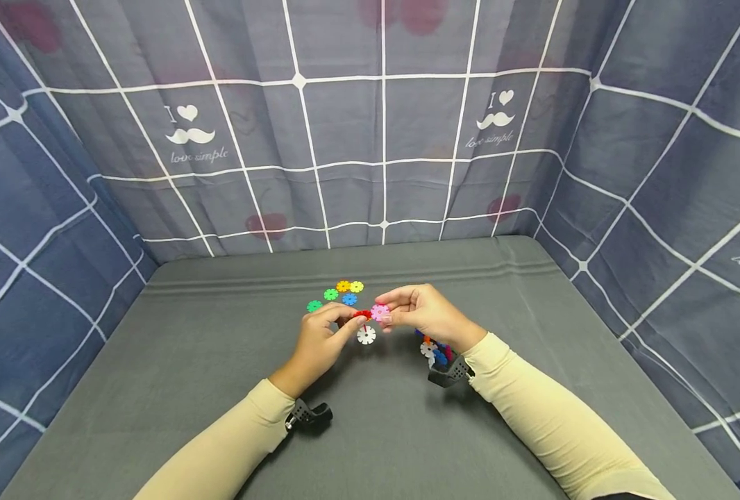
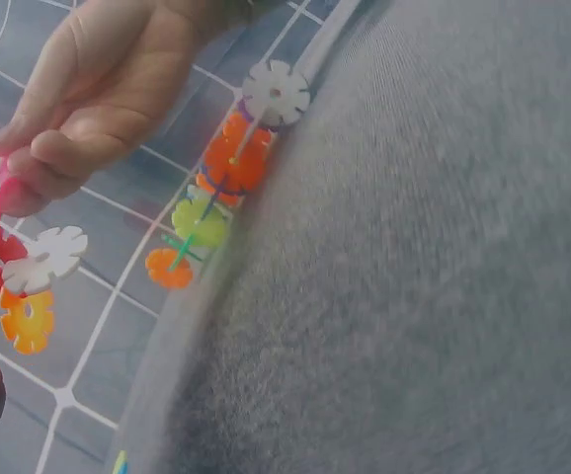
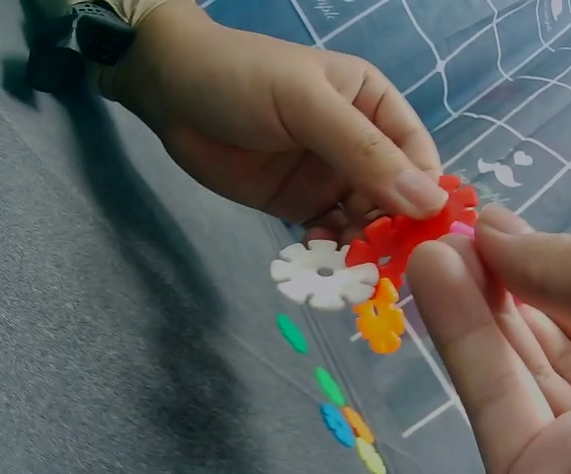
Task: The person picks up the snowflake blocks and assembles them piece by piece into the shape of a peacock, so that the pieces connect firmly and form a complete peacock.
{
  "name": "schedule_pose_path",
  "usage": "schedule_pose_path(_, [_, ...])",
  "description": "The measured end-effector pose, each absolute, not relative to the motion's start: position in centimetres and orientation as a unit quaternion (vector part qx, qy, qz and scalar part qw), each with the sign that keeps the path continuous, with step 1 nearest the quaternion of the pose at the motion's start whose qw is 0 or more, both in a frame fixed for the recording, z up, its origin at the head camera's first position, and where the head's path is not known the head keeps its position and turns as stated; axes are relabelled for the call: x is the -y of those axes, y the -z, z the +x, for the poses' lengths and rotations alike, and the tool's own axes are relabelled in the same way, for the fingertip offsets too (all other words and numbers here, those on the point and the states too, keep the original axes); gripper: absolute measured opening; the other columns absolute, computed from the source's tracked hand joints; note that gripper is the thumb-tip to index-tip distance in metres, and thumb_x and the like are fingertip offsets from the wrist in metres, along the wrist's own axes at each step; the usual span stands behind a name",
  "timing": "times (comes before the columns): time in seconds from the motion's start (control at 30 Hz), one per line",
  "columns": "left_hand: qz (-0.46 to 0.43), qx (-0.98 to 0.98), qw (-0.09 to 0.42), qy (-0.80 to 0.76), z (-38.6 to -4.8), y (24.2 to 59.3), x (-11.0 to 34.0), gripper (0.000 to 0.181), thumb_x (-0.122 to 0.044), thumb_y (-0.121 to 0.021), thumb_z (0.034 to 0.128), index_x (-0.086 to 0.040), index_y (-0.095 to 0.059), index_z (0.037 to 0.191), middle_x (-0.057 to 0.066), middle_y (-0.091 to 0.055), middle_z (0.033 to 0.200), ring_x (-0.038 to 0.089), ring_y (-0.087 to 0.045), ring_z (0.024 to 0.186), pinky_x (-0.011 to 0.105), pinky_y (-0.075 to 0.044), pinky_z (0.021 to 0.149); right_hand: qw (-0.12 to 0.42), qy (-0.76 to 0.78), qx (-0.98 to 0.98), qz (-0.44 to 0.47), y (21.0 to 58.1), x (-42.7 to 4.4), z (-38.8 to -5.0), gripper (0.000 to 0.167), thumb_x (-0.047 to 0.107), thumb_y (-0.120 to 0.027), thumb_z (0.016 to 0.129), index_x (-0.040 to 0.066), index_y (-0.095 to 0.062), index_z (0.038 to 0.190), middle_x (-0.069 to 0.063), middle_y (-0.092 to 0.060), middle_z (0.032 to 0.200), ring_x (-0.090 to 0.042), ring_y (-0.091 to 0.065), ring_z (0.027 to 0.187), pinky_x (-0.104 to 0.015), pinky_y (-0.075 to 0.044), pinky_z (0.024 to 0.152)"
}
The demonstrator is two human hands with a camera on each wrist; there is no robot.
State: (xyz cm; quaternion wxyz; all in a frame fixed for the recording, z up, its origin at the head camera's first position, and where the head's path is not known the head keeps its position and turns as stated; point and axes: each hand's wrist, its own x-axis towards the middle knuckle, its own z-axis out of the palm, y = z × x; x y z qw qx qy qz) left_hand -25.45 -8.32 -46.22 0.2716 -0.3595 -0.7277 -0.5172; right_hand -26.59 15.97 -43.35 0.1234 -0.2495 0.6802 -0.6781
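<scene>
My left hand (image 1: 322, 339) pinches red notched snowflake discs (image 3: 374, 245) between thumb and fingers above the table. A white disc (image 3: 323, 274) and an orange disc (image 3: 380, 321) are attached to the red ones. Facing it, my right hand (image 1: 429, 314) pinches a pink snowflake disc (image 1: 380, 312) by its edge. The pink disc meets the red ones in the head view; fingers hide whether their notches interlock. In the left wrist view, the right hand's curled fingers hold the pink disc beside the red and white ones.
Several loose discs, among them a green disc (image 1: 314, 305), a blue disc (image 1: 349, 298) and a yellow disc (image 1: 357, 286), lie flat beyond the left hand. A joined cluster of discs (image 2: 236, 163) rests under the right wrist. Patterned curtains (image 1: 345, 125) surround the grey table (image 1: 220, 389).
</scene>
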Motion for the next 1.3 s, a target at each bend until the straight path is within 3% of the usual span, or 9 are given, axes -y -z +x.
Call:
schedule_pose_path(0.2, [-0.379, 0.725, 0.269, 0.507, -26.2, 47.1, 8.4, 0.013, 0.002, -0.088, 0.0842, -0.004, -0.079, 0.091, 0.003, -0.073, 0.086, 0.019, -0.064, 0.075, 0.045, -0.055, 0.06, 0.129, 0.707, -0.653, -0.237, 44.2, -15.7, -26.1, 0.038, -0.014, -0.068, 0.094, -0.02, -0.059, 0.131, -0.027, -0.072, 0.109, -0.029, -0.075, 0.089, -0.059, -0.057, 0.087])
schedule_pose_path(0.5, [-0.384, 0.724, 0.279, 0.501, -25.7, 46.5, 8.8, 0.01, -0.001, -0.089, 0.0837, -0.005, -0.081, 0.088, -0.001, -0.075, 0.087, 0.018, -0.068, 0.08, 0.039, -0.054, 0.065, 0.127, 0.694, -0.665, -0.247, 43.9, -15.2, -25.5, 0.034, -0.008, -0.073, 0.095, -0.014, -0.065, 0.128, -0.026, -0.074, 0.105, -0.035, -0.076, 0.087, -0.062, -0.056, 0.087])
schedule_pose_path(0.63, [-0.383, 0.72, 0.272, 0.51, -25.6, 46.4, 8.6, 0.011, -0.002, -0.089, 0.0841, -0.007, -0.081, 0.089, -0.001, -0.075, 0.088, 0.018, -0.066, 0.079, 0.031, -0.051, 0.066, 0.121, 0.668, -0.683, -0.269, 43.1, -15.8, -25.5, 0.037, -0.006, -0.073, 0.097, -0.012, -0.063, 0.132, -0.023, -0.074, 0.105, -0.037, -0.076, 0.084, -0.059, -0.058, 0.082])
schedule_pose_path(0.77, [-0.374, 0.714, 0.277, 0.523, -25.5, 46.4, 8.3, 0.013, 0.001, -0.089, 0.084, -0.007, -0.081, 0.091, 0.001, -0.074, 0.088, 0.019, -0.065, 0.076, 0.028, -0.048, 0.064, 0.057, 0.616, -0.736, -0.275, 41.7, -17.9, -26.0, 0.036, 0.002, -0.073, 0.1, -0.003, -0.066, 0.135, -0.017, -0.075, 0.1, -0.045, -0.071, 0.077, -0.045, -0.062, 0.07])
schedule_pose_path(0.87, [-0.365, 0.711, 0.291, 0.526, -25.3, 46.1, 8.2, 0.015, 0.006, -0.088, 0.0821, -0.003, -0.08, 0.091, 0.005, -0.073, 0.085, 0.021, -0.065, 0.074, 0.029, -0.048, 0.064, -0.013, 0.587, -0.774, -0.237, 41.2, -20.6, -26.5, 0.026, 0.007, -0.074, 0.1, 0.001, -0.073, 0.125, -0.017, -0.074, 0.099, -0.05, -0.064, 0.077, -0.038, -0.059, 0.063])
schedule_pose_path(1.0, [-0.36, 0.71, 0.299, 0.526, -25.0, 45.6, 8.1, 0.016, 0.015, -0.086, 0.0784, 0.004, -0.078, 0.088, 0.011, -0.071, 0.082, 0.024, -0.065, 0.071, 0.029, -0.05, 0.065, -0.06, 0.54, -0.819, -0.183, 42.1, -25.0, -27.2, 0.015, 0.009, -0.076, 0.1, 0.0, -0.076, 0.112, -0.018, -0.073, 0.101, -0.035, -0.064, 0.079, -0.031, -0.055, 0.065])
schedule_pose_path(1.13, [-0.366, 0.709, 0.296, 0.525, -25.1, 45.7, 8.1, 0.017, 0.017, -0.085, 0.0772, 0.005, -0.077, 0.086, 0.011, -0.071, 0.081, 0.025, -0.065, 0.071, 0.027, -0.048, 0.064, -0.015, 0.486, -0.855, -0.179, 44.2, -28.9, -27.6, 0.012, 0.002, -0.077, 0.096, -0.004, -0.074, 0.106, -0.015, -0.072, 0.097, -0.018, -0.063, 0.081, -0.024, -0.05, 0.067])
schedule_pose_path(1.3, [-0.375, 0.712, 0.292, 0.517, -25.7, 46.6, 8.3, 0.015, 0.008, -0.088, 0.0804, -0.002, -0.08, 0.088, 0.005, -0.074, 0.084, 0.022, -0.066, 0.074, 0.019, -0.044, 0.064, 0.066, 0.423, -0.875, -0.225, 46.3, -30.9, -27.7, 0.016, -0.001, -0.081, 0.091, 0.0, -0.076, 0.106, -0.01, -0.073, 0.096, -0.018, -0.066, 0.081, -0.026, -0.053, 0.069])
